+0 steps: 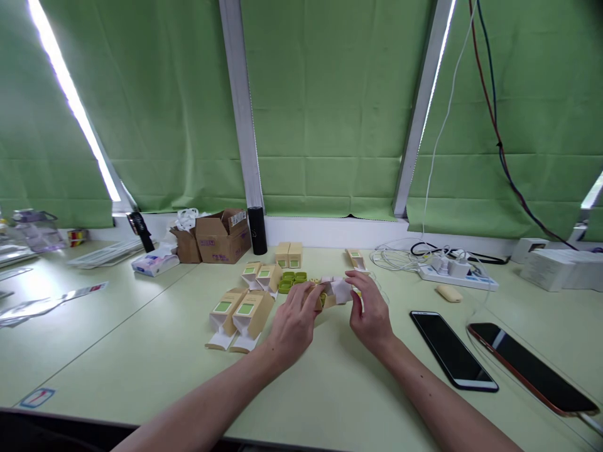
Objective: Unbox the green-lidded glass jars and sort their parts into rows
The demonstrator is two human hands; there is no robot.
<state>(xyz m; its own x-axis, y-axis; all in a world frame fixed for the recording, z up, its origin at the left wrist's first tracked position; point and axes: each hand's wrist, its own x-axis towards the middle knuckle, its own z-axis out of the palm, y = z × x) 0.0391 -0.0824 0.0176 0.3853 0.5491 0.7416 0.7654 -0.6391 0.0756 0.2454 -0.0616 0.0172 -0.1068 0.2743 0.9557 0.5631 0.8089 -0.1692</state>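
Observation:
Between my hands is a small tan cardboard box [340, 291], open, its white inner flap facing the right side. My left hand [294, 319] is closed around the left part of this box, and something yellow-green shows at its opening. The thumb and fingers of my right hand [370, 311] pinch the white flap at the other end. Just beyond my left hand stand several small olive-green containers [286, 284]. To its left lie open tan boxes with green labels, among them a front box [253, 312] with its white flap folded down and a farther box [268, 275].
Two tan boxes [289, 255] stand at the back, near a black cylinder [257, 231] and a brown carton [223, 238]. Another tan box [357, 258] lies back right. A power strip [459, 278] with cables, a black phone [452, 351] and another phone [532, 367] occupy the right side.

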